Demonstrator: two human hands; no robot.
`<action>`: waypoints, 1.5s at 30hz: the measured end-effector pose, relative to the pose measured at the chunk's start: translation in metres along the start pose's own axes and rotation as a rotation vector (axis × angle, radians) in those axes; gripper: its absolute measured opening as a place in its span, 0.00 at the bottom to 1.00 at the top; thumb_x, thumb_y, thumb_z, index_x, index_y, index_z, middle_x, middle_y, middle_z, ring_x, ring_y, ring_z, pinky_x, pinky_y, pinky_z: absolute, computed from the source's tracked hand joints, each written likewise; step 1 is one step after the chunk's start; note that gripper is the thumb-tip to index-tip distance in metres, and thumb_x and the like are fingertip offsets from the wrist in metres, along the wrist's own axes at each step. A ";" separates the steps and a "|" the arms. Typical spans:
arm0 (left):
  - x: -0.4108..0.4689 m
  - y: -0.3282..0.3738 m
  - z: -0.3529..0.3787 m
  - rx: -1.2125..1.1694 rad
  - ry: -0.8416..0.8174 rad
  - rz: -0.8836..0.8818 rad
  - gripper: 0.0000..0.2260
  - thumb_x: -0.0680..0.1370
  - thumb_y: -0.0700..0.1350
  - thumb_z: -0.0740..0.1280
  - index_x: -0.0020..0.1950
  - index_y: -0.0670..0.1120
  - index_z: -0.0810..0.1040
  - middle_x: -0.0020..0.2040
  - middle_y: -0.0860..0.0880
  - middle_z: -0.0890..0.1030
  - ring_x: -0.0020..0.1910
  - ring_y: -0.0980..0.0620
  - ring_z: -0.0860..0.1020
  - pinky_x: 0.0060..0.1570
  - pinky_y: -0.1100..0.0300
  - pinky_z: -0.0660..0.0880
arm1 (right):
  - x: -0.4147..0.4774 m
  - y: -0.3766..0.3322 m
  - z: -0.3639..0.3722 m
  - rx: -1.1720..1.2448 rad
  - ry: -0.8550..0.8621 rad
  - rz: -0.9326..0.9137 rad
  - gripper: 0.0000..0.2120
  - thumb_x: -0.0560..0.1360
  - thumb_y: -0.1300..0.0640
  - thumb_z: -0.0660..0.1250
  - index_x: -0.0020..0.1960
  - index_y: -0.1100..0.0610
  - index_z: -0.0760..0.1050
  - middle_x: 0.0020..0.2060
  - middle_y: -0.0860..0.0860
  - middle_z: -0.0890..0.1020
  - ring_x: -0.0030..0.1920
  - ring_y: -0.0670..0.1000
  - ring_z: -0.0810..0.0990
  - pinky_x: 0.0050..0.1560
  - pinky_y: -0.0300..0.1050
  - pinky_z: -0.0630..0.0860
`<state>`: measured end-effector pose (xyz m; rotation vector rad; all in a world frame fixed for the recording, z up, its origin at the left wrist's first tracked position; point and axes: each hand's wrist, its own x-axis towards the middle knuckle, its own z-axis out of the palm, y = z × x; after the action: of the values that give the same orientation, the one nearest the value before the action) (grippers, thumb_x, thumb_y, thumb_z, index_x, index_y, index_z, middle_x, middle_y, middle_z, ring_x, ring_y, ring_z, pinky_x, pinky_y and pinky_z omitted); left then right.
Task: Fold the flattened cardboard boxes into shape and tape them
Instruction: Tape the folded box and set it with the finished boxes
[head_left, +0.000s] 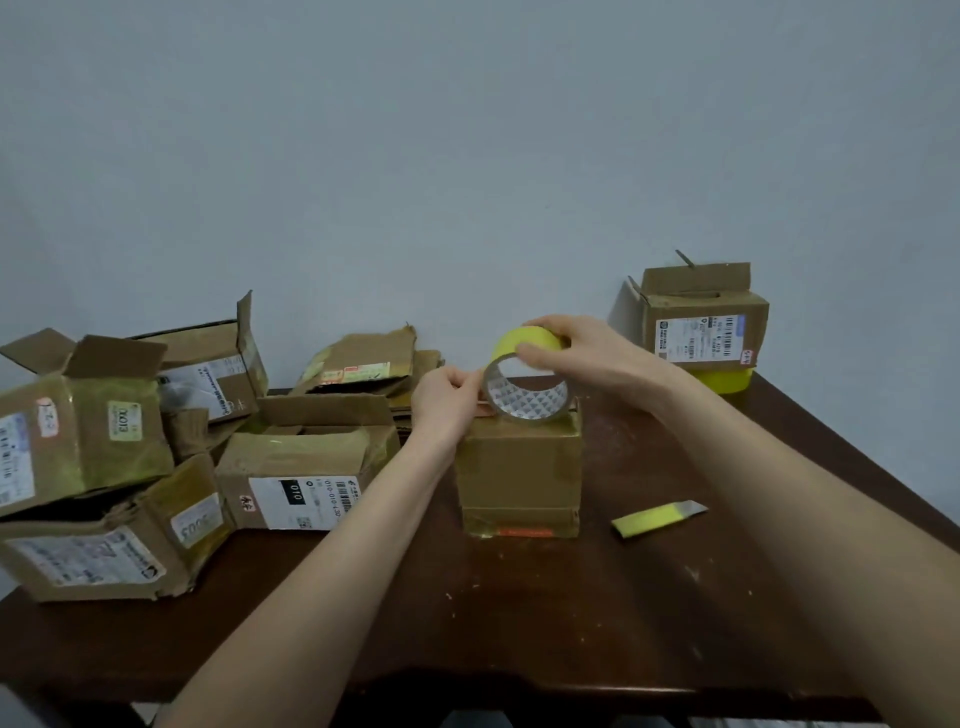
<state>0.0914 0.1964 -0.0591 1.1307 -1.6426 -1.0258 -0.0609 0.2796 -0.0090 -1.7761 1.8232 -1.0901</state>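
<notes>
Boxes (291, 467) lay heaped at the left of the surface (571, 597) as the left hand (449, 400) pinched what appeared to be the free tape end at the left rim of the tape roll (524, 374). The roll stood on edge atop the upright box (519, 467), centre, its open core facing the camera, so tape would likely draw leftward. The right hand (576, 348) gripped the roll from above. A yellow cutter (657, 517) lay right of the box, nearer that hand
</notes>
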 end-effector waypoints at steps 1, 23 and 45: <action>0.001 -0.002 0.000 0.057 0.036 0.007 0.14 0.79 0.50 0.64 0.37 0.44 0.74 0.40 0.44 0.84 0.40 0.47 0.83 0.45 0.51 0.80 | -0.002 0.004 0.001 -0.002 0.003 -0.015 0.24 0.73 0.46 0.71 0.66 0.53 0.71 0.54 0.50 0.78 0.52 0.48 0.79 0.48 0.41 0.76; 0.000 -0.043 -0.019 -0.162 0.041 -0.206 0.14 0.81 0.44 0.62 0.35 0.44 0.71 0.30 0.48 0.71 0.28 0.52 0.68 0.32 0.58 0.67 | 0.022 -0.005 0.004 -0.384 0.097 -0.126 0.23 0.67 0.32 0.69 0.52 0.46 0.74 0.48 0.47 0.74 0.51 0.51 0.73 0.54 0.51 0.74; -0.027 -0.037 -0.018 0.763 -0.271 0.594 0.30 0.77 0.57 0.63 0.76 0.49 0.59 0.72 0.51 0.67 0.69 0.52 0.67 0.64 0.54 0.70 | 0.002 0.024 0.021 0.193 0.112 -0.014 0.30 0.70 0.50 0.75 0.69 0.50 0.68 0.58 0.49 0.78 0.57 0.48 0.78 0.51 0.38 0.75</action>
<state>0.1233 0.2103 -0.0935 0.8613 -2.4943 -0.1510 -0.0622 0.2700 -0.0391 -1.6482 1.7041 -1.3471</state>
